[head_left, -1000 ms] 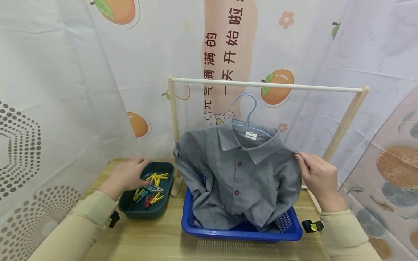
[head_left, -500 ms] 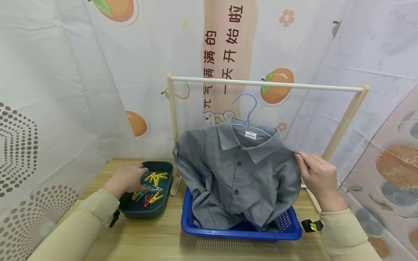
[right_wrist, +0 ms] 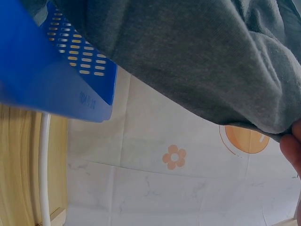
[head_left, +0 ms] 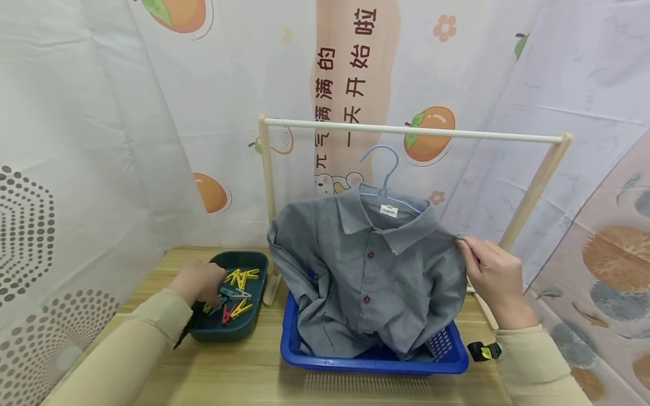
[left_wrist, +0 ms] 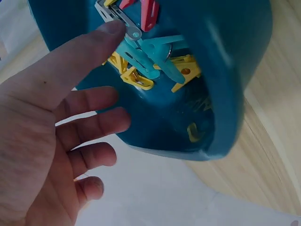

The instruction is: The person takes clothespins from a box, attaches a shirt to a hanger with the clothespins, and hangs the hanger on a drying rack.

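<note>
A grey button-up shirt (head_left: 337,270) sits on a light blue hanger (head_left: 387,169), its lower part in a blue basket (head_left: 376,365). My right hand (head_left: 495,276) pinches the shirt's shoulder on the right; in the right wrist view only the fingertips (right_wrist: 291,148) show at the edge. My left hand (head_left: 200,282) reaches over a dark green bin (head_left: 249,322) of clothespins. In the left wrist view its fingers are spread and hold nothing. The thumb lies over a grey clothespin (left_wrist: 134,32), touching or just above it; teal (left_wrist: 162,54), yellow (left_wrist: 136,80) and red clothespins (left_wrist: 149,14) lie around.
Behind the basket stands a rack with a white rail (head_left: 406,131) and wooden posts (head_left: 266,169). The hanger's hook is below the rail, apart from it. Everything stands on a wood-grain table (head_left: 223,375), with printed curtains (head_left: 228,84) behind and at both sides.
My left hand has moved slightly down and to the right, further over the bin and its clothespins. The right hand keeps its pinch on the shirt, which has not moved.
</note>
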